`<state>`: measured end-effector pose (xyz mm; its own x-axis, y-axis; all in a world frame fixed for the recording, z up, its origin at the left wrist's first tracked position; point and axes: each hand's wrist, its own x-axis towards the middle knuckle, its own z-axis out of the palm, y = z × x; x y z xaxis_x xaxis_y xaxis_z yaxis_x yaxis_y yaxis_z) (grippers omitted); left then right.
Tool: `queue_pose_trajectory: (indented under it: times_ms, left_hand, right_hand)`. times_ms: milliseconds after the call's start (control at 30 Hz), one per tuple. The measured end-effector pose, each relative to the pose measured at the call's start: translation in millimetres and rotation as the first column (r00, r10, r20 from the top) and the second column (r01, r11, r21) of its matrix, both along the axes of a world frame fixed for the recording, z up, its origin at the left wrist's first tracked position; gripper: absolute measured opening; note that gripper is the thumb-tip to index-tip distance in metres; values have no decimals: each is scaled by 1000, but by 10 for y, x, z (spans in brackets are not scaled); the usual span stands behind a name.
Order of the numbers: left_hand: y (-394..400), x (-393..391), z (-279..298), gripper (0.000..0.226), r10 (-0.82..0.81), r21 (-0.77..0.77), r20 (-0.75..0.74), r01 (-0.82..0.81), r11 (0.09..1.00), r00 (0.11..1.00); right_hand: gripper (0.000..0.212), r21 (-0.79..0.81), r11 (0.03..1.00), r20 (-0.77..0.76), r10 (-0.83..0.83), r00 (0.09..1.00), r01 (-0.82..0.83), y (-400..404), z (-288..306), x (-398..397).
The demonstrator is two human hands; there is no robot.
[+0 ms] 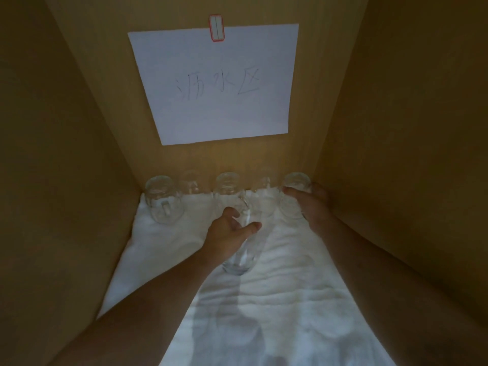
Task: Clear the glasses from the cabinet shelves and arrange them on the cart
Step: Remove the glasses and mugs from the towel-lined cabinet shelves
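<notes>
Glasses [163, 199] upside-down on white cloth [290, 273]

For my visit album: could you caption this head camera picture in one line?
Inside a wooden cabinet, the left hand grips a tall glass and the right hand another glass.

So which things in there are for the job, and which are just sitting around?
For the job:
- tall glass, held by the left hand
- right glass, held by the right hand
- middle glass
- left mug

Just there:
- white cloth
- paper sign
- red clip
</notes>
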<state>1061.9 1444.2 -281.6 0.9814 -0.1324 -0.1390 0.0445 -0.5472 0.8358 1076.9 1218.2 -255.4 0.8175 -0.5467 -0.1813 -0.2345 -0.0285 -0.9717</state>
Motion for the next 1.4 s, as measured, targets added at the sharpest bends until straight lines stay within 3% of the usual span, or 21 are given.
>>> queue_pose_trajectory:
  times_ms: [233,333,400,500,567,633,767,867,1033,1200,1400]
  left_hand:
    - [17,0,-58,83,7,-25,-32,-8,1000,999]
    - [28,-17,-59,85,-8,-56,-90,3,998,996]
    - [47,-27,-46,84,-15,-88,-133,3,996,991]
    - [79,-60,-6,87,-51,-130,-189,26,991,981]
    - [105,-93,12,95,-108,-160,-233,71,985,967]
    - [148,-128,21,99,-164,-161,-277,123,979,947]
    - [264,-219,56,103,-212,-149,-333,170,974,919]
    - [366,-291,108,113,-195,-211,-343,127,969,919]
    - [671,-391,274,133,-95,-188,-379,24,982,920]
    - [1152,-380,484,117,78,240,-299,-4,971,951]
    - [1607,-476,797,94,40,466,-313,117,877,949]
  right_hand:
    - [78,-88,989,-64,111,992,-116,-11,21,18]
    - [88,-265,962,-102,45,994,-71,65,22,-42]
    - [92,-453,891,-78,-19,997,-18,152,11,-129]
    - [66,-655,736,131,-115,985,173,305,7,-314]
    - [39,-651,691,321,-124,939,314,396,25,-397]
    - [27,-624,693,401,-113,909,361,467,46,-457]
    - [21,-631,723,341,-69,937,283,596,57,-551]
    - [19,-652,737,225,-36,974,178,697,4,-621]
    - [19,-694,720,96,76,992,12,956,-74,-698]
    - [18,-696,699,-31,201,979,-165,1284,-162,-772]
    - [17,-695,672,-97,266,959,-256,1612,-227,-798]
